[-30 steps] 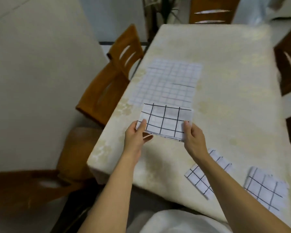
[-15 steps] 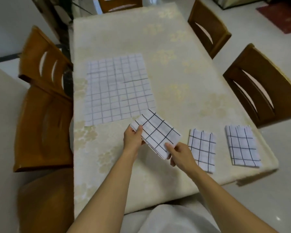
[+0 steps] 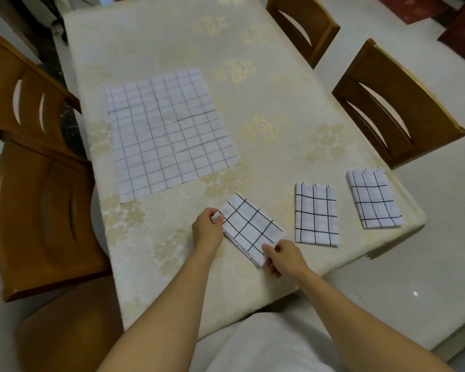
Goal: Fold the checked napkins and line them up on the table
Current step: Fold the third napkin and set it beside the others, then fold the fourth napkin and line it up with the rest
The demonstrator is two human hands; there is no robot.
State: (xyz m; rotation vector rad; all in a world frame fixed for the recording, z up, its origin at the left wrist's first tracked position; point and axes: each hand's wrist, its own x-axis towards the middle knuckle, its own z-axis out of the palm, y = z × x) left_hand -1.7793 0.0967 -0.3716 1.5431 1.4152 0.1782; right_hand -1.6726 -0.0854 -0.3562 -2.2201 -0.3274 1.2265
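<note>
White cloth with bold black checks is sitting right between the two hands. It is a folded black-checked white napkin (image 3: 253,228), a small rectangle, just inside the near edge of the long table with its cream floral tablecloth (image 3: 266,84). Whether it is touching the cloth or hanging just above it, I cannot tell. The left hand (image 3: 207,233) is pinching the napkin's left corner, with thumb and fingertips closing on the layered edge. The right hand (image 3: 286,257) is pinching the nearest corner, with the thumb pressing on top and the fingers curling underneath. The napkin is sitting skewed, at an angle to the table's near edge.

Just to its right, a second folded checked napkin (image 3: 316,213) is lying flat and apart from it, close to the near edge, with its long side pointing away from the person. Further right, by the table's near right corner, a third folded checked napkin (image 3: 373,200) is lying flat and slightly tilted, with a gap between it and the second one. Those two are forming a row along the near edge.

Further in, toward the left edge, a large unfolded white napkin with a fine grey grid (image 3: 169,132) is lying spread open and flat, well apart from the folded ones. A brown wooden chair (image 3: 38,210) is standing at the left edge, and two more wooden chairs (image 3: 395,108) are standing along the right edge. White fabric (image 3: 266,345) is filling the bottom of the view, between the two bare forearms.
</note>
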